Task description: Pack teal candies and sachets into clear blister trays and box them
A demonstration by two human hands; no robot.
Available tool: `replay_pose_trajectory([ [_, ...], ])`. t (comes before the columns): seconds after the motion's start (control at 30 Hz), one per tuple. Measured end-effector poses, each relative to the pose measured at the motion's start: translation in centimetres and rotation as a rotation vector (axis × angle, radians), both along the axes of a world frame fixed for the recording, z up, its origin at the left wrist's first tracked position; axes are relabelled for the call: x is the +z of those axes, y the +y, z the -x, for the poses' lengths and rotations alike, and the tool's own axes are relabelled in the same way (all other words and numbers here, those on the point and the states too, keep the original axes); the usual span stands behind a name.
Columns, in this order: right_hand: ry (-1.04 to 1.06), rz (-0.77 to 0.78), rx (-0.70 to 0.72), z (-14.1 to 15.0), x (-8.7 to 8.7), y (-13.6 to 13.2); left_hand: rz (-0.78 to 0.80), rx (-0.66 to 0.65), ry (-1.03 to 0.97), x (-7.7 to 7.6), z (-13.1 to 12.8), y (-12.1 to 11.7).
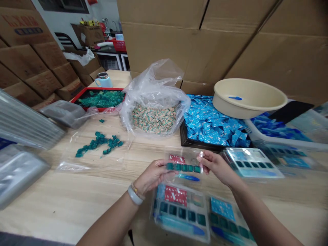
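Between my two hands is a clear plastic tray, raised over the table. My left hand closes on its left edge, and my right hand pinches its right edge. In it lie a row of dark green cubes, a red patterned packet and a blue pen-shaped tool. Below my hands a filled tray with a red packet lies beside another tray with a blue packet. More filled trays lie right of my right hand.
Loose green cubes lie on plastic film at the left. Behind stand a red-rimmed tray of green pieces, a plastic bag of small packets, blue packets in a black tray, and a cream basin. Stacked clear trays flank the left.
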State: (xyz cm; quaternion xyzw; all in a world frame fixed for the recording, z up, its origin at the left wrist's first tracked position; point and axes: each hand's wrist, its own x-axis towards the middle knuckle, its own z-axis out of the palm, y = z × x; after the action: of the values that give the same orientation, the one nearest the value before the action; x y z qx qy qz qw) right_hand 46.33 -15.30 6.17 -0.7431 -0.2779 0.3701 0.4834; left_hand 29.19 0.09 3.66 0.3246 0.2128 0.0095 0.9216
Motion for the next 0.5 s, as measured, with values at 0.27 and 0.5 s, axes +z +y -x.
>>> replay_pose_trajectory([
  [0.27, -0.076, 0.020, -0.115, 0.3, -0.1, 0.1, -0.086, 0.014, 0.000, 0.8, -0.1, 0.8],
  [0.5, -0.097, 0.046, -0.149, 0.3, -1.9, -1.2, -0.485, 0.074, 0.178, 0.3, -2.8, -0.4],
])
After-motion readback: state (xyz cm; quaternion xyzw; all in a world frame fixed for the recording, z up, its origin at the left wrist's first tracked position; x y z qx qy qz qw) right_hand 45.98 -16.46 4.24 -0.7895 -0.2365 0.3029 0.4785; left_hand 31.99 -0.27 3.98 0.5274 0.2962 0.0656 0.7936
